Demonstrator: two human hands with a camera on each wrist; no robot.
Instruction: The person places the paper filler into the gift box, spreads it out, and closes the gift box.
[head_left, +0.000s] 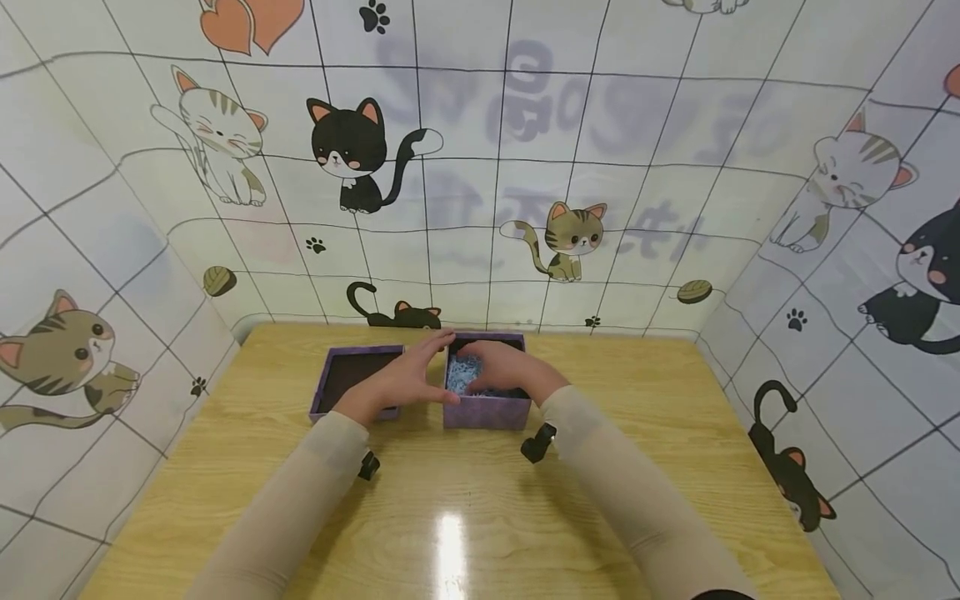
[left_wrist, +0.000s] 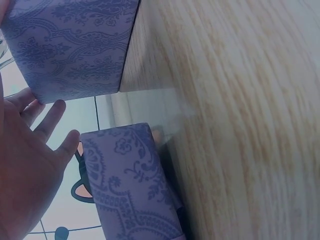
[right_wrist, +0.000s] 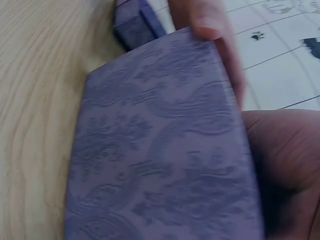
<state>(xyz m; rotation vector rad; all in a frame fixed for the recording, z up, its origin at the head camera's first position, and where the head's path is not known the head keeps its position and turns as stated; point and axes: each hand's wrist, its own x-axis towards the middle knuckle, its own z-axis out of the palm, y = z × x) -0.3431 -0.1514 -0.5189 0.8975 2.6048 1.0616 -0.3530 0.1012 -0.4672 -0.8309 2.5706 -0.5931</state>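
Two-handed work at a patterned purple box point(head_left: 487, 412). The box sits upright and uncovered on the wooden table point(head_left: 420, 487), holding blue shredded paper point(head_left: 461, 373). Your right hand point(head_left: 512, 367) reaches in over the rim from the right, its fingers arched, with paper showing between thumb and fingers. The fingertips are hidden, so whether they pinch any paper cannot be told.

Your left hand point(head_left: 401, 377) spans the left side of the box, the fingers fanned and fairly straight: the thumb lies at the front corner and the fingertips reach the rear one. This is contact rather than a wrapped grasp. Just beside the box, on its left, the lid point(head_left: 366, 349) lies with its dark hollow upward, partly covered by your left hand and wrist; the left wrist view shows a gap between the two.

For good work here, probably best brace both left corners evenly, so that the box does not slide as you press or draw within it. Move the right fingers gently, low inside the walls; loose shreds likely cling and spill over the rim if lifted fast. Mind the left forearm, which could nudge the lid.
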